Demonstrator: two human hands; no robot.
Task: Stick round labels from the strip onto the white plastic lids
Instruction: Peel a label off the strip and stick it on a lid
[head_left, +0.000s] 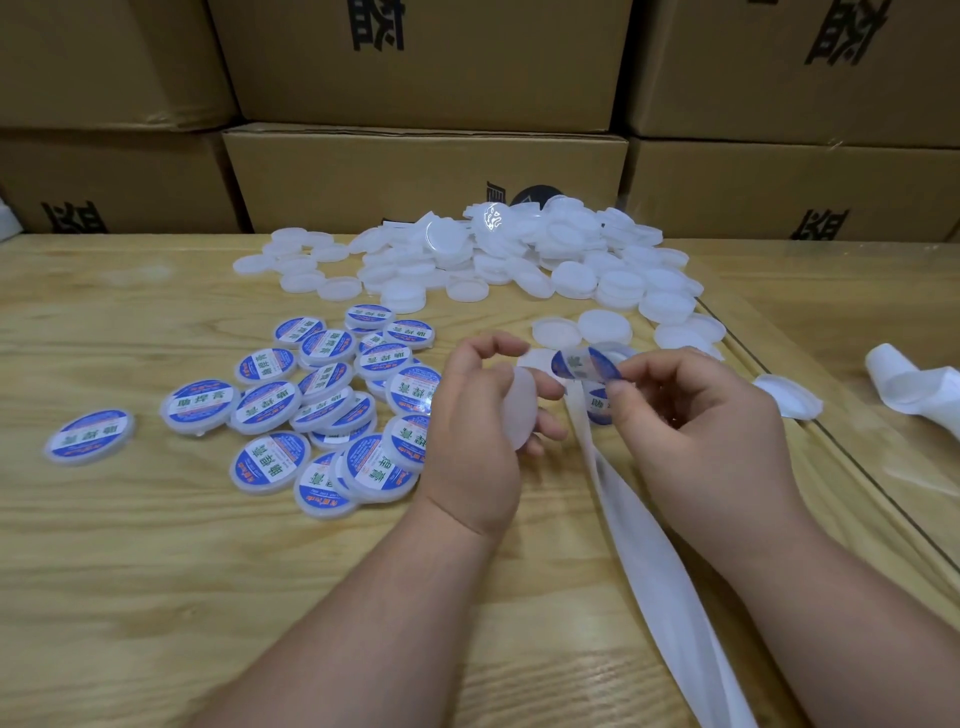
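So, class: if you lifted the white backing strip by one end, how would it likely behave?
The backing strip probably hangs floppy: it twists and drapes across the table. It likely weighs very little, being thin. It may slide easily, as its surface looks smooth.

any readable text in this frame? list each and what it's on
"助焊膏": large green characters on the labeled lids, seen upside down; smaller print on their blue rims is too small to read.
Peeled label in the right hand: curled, unreadable.
Cardboard boxes: black characters, cropped and upside down, unreadable.

Matt white plastic lids (519, 260), grained wood table (130, 571)
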